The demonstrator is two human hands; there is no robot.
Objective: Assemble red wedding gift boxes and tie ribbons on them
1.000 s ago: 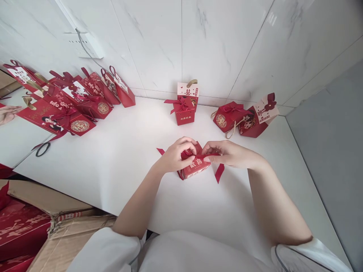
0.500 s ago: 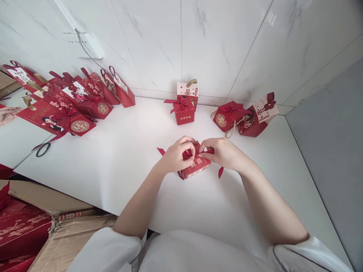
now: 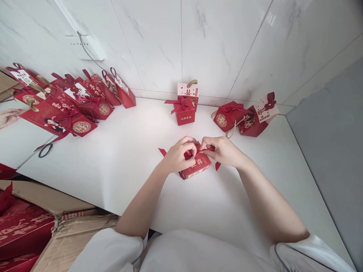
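A small red gift box (image 3: pixel 200 164) with pale lettering lies on the white table in front of me. Over its top, my left hand (image 3: pixel 183 154) pinches part of a red ribbon, thumb and fingers curled round. My right hand (image 3: pixel 218 149) closes on another stretch of the red ribbon (image 3: pixel 208 149), right beside the left fingertips. One ribbon tail (image 3: pixel 162 152) sticks out past my left hand, and another ribbon tail (image 3: pixel 217 166) hangs below the right. The fingers cover the middle of the ribbon.
Behind stand a red box with a bow (image 3: pixel 185 115) and, to the right, further red boxes (image 3: pixel 231 116). Several red gift boxes (image 3: pixel 82 126) crowd the left, near another person's hand (image 3: pixel 10 117) and a black ring (image 3: pixel 45 150). An open carton (image 3: pixel 76 230) sits lower left.
Both hands keep their pinch over the box, with the right wrist shifted slightly left. The right ribbon tail has moved a little up and left. The view has shifted slightly.
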